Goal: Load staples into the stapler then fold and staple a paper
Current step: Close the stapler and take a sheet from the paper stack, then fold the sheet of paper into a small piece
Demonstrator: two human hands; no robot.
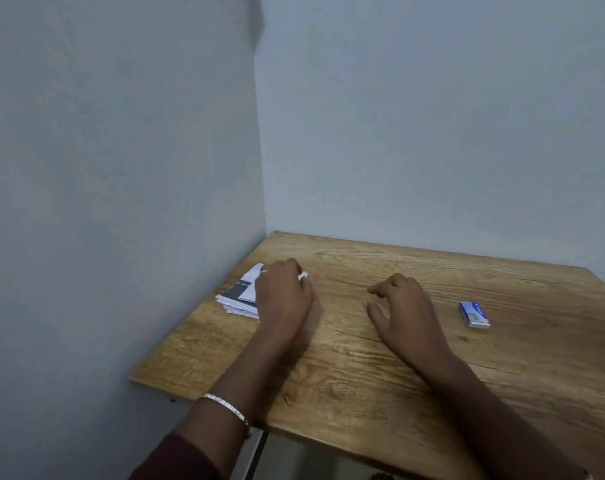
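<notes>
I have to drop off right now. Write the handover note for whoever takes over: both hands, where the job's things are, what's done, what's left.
Left hand: resting on the stack of papers by the wall at the table's left edge; whether the fingers grip a sheet is hidden.
Right hand: empty, fingers loosely curled, at mid-table.
Small blue staple box: lying alone on the right side, away from both hands.
Stapler: not in view.
Done: nothing I can confirm; the papers look folded, but any staple is too small to see.
Left: find the stapler, load staples from the box, then fold and staple a paper.
</notes>
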